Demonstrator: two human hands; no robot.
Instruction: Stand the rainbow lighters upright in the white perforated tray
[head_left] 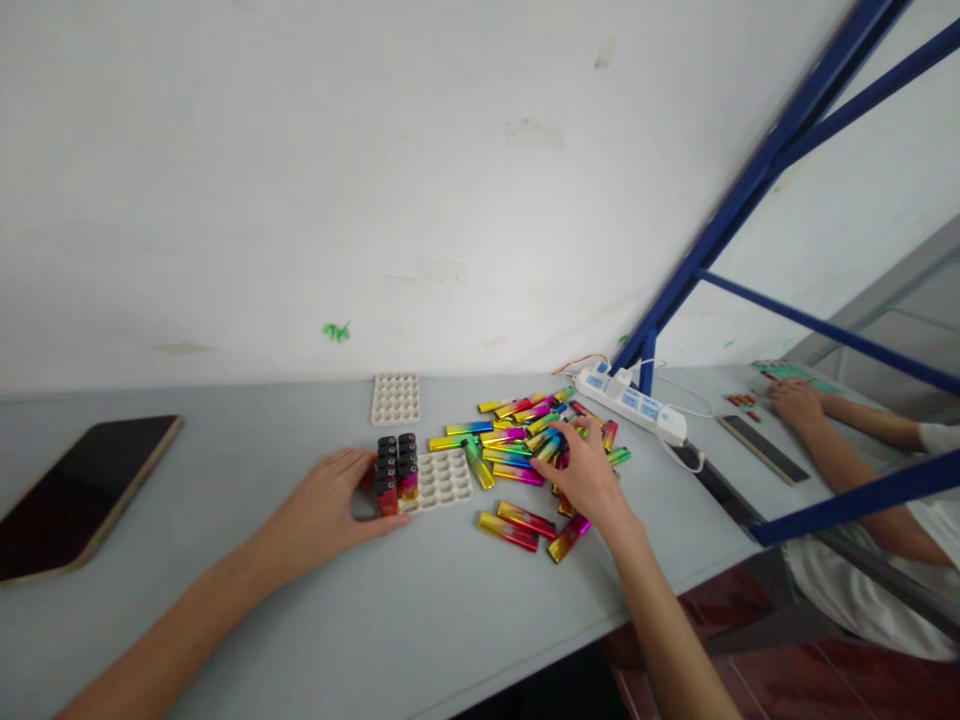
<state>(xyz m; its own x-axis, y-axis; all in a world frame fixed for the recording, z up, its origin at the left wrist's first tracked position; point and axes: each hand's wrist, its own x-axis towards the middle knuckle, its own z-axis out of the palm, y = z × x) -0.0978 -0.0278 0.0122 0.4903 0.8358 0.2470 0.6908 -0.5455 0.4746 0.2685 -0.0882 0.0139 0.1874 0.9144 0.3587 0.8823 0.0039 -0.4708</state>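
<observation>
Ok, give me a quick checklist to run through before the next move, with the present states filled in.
1. White plastic grid tray flat on the grey table: ok.
2. Black-topped, red-and-purple lighters standing upright at the tray's left end: ok.
3. Left hand beside those lighters, thumb toward the tray's near edge: ok; firmness of contact cannot be told.
4. Right hand at the loose pile of shiny multicoloured lighters: ok.
5. A lighter secured in the right fingers: cannot tell, the hand hides it.
6. White plastic power strip apart from the right hand: ok.
</observation>
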